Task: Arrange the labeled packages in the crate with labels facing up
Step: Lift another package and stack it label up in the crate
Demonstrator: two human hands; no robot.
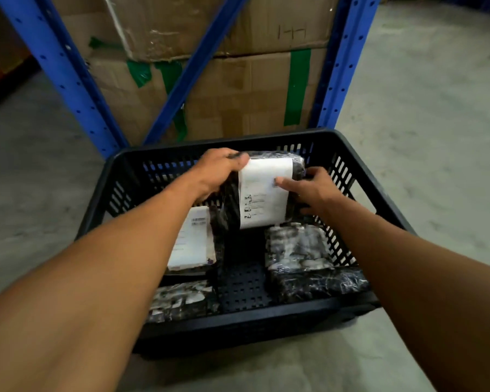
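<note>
A black slatted plastic crate (359,176) stands on the concrete floor. Both my hands hold one black-wrapped package (263,193) above its far half, white label towards me. My left hand (218,171) grips its top left corner; my right hand (311,190) holds its right edge, thumb on the label. Below my left forearm lies a second package (194,241) with its label up. A black package with no label showing (300,250) lies at the right, another (181,301) at the near left corner.
A blue steel rack (68,69) with diagonal braces stands right behind the crate, holding stacked cardboard boxes (238,89) with green tape. Grey concrete floor (436,108) spreads to both sides. The perforated crate bottom (244,284) shows between the packages.
</note>
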